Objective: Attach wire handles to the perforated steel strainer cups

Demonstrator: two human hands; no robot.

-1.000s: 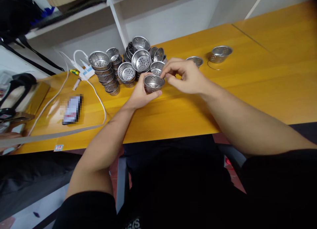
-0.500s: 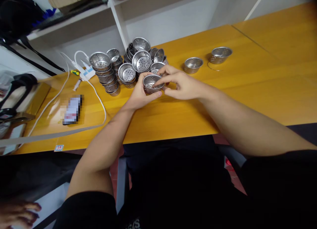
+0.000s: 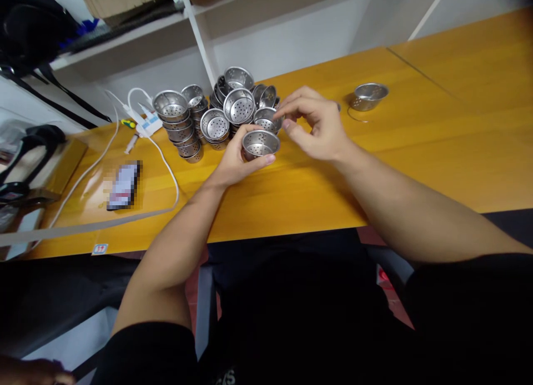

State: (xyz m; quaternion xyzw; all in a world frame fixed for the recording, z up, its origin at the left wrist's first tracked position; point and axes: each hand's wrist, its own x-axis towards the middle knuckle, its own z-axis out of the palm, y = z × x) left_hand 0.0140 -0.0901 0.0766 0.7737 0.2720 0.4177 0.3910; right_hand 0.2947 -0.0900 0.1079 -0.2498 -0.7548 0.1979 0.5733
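Note:
My left hand (image 3: 233, 162) is closed around a small perforated metal strainer cup (image 3: 260, 146), held above the table with its mouth upward. The thumb presses its near side. Just right of that cup is my right hand (image 3: 318, 127), fingers curved and apart, with a gap between thumb and fingertips and nothing visible in it. Its fingertips are near another strainer cup (image 3: 266, 118) at the edge of a pile of similar cups (image 3: 239, 106). A stack of the same cups (image 3: 170, 109) stands left of the pile.
A lone strainer cup (image 3: 368, 96) with a thin wire (image 3: 356, 117) beside it sits at the right. To the left lie a blurred phone (image 3: 124, 185), a power strip (image 3: 150, 124) and a white cable (image 3: 169, 166). Another person's hand (image 3: 37, 371) shows at lower left.
My right hand has drawn its fingers out of the held cup and moved up and right, covering most of a cup behind it. My left hand keeps its hold.

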